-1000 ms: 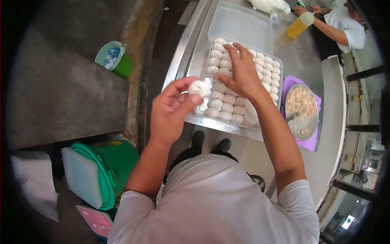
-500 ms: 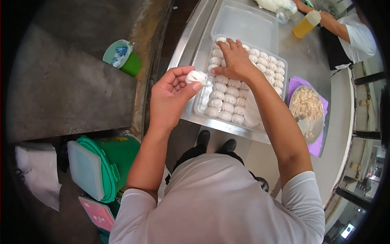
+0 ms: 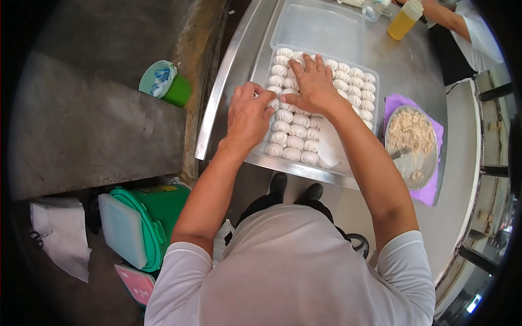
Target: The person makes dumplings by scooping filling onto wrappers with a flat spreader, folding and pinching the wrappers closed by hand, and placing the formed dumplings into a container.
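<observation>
Rows of pleated white dumplings (image 3: pixel 297 131) fill much of a clear plastic tray (image 3: pixel 376 81) on the steel table. At the tray's left edge my left hand (image 3: pixel 249 112) has its fingertips closed on a dumpling (image 3: pixel 273 103) in the row, partly hidden by the fingers. My right hand (image 3: pixel 315 87) lies spread over the middle of the rows, fingers apart, touching or just above several dumplings. White wrappers (image 3: pixel 329 145) rest in the tray's near right part, beside my right forearm.
A bowl of filling (image 3: pixel 411 138) with a spatula sits on a purple cloth (image 3: pixel 428 195) at right. Behind the tray lies a clear lid (image 3: pixel 321 27), near a yellow oil bottle (image 3: pixel 404 20). A co-worker's arm (image 3: pixel 447 18) is at top right. Left stands a green bin (image 3: pixel 178 91).
My left hand has carried its dumpling from beside the tray down to the tray's left edge. My right hand stays spread over the rows. The co-worker has shifted towards the view's edge.
</observation>
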